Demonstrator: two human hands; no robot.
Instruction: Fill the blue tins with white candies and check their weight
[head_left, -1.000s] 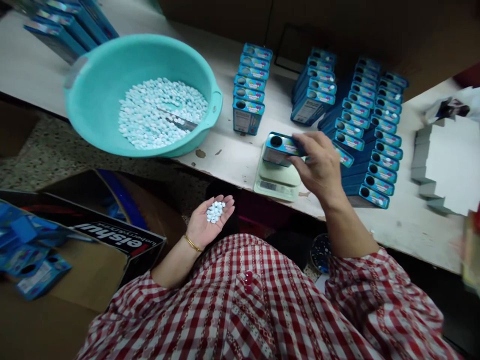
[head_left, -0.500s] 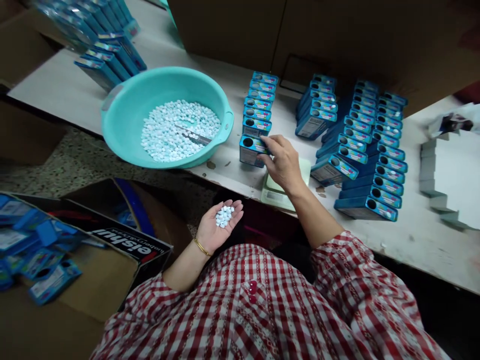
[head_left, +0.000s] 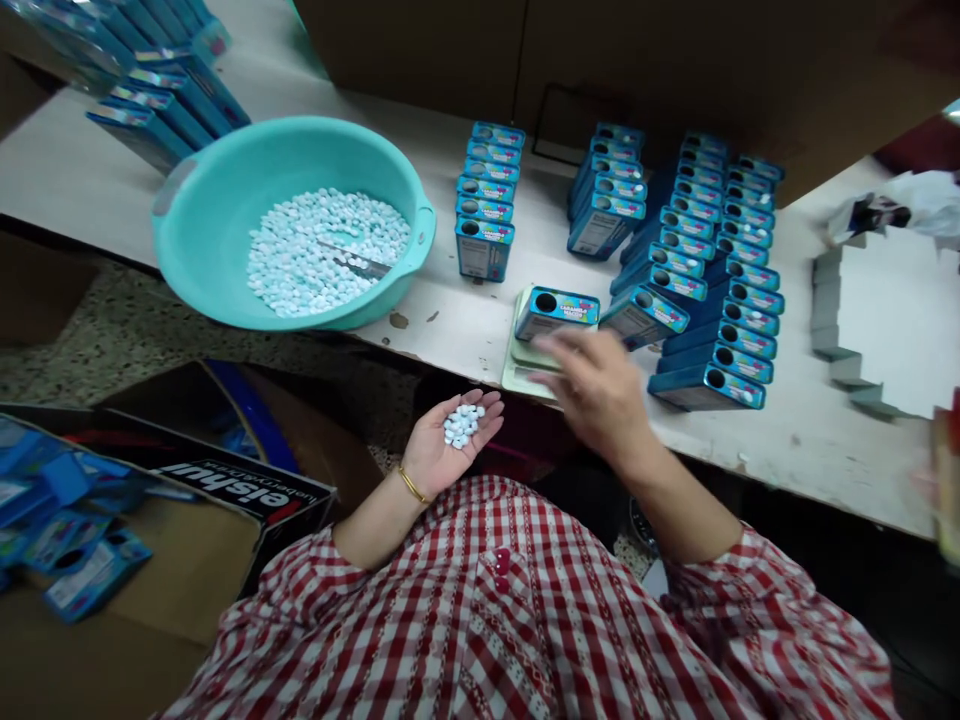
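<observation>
Resting on the scale (head_left: pixel 517 370), the blue box (head_left: pixel 556 316) is sitting just beyond the right hand (head_left: pixel 600 390), the nearer one; its top's long axis is running left-to-right. Right grip is showing blurred; cannot tell whether pinching. Left hand (head_left: pixel 431 456) is lying spread, palm-up, cradling white pellets (head_left: pixel 463 426).

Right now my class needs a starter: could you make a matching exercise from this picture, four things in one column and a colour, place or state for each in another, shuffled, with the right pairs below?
Things
1. Basin
2. Left hand
3. Scale
4. Bracelet

Descriptions
A. Gold
B. Beneath a blue box
C. Turquoise
D. Palm up, bearing small pieces

Pairs: 1-C, 2-D, 3-B, 4-A
</observation>
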